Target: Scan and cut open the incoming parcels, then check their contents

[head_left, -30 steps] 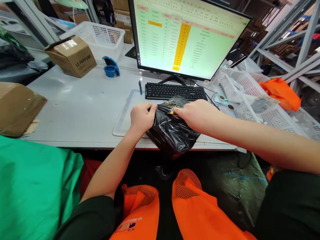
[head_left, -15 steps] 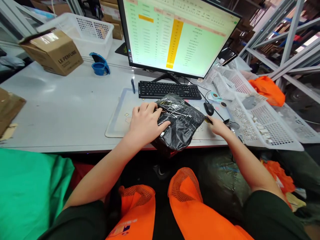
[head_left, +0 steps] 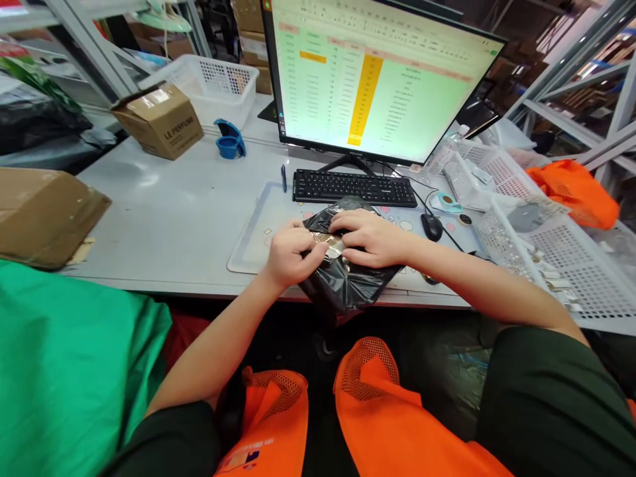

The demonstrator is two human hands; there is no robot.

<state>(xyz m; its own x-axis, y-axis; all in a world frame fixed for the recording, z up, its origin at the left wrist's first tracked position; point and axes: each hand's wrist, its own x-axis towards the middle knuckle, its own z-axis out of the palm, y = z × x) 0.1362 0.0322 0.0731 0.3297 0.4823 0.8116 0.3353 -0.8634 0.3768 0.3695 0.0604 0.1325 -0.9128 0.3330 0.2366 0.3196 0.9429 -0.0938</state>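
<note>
A black plastic parcel [head_left: 348, 285] lies at the front edge of the white desk [head_left: 173, 199], partly over the edge. My left hand [head_left: 291, 255] grips its left side with fingers curled, thumb beside a shiny strip of tape [head_left: 330, 246] on top. My right hand [head_left: 370, 237] lies over the parcel's top with fingers bent and pressed down on the plastic next to the tape.
A keyboard [head_left: 355, 187], mouse [head_left: 432, 226] and monitor [head_left: 382, 79] stand behind the parcel. White baskets [head_left: 546, 245] fill the right side. A perfume carton [head_left: 159, 120], blue tape dispenser [head_left: 228, 139] and brown box [head_left: 44, 215] sit at left. Green cloth [head_left: 69, 371] lies near my lap.
My right hand has come back from beside the mouse at the right onto the top of the parcel. My left hand has shifted to the parcel's left edge near the tape.
</note>
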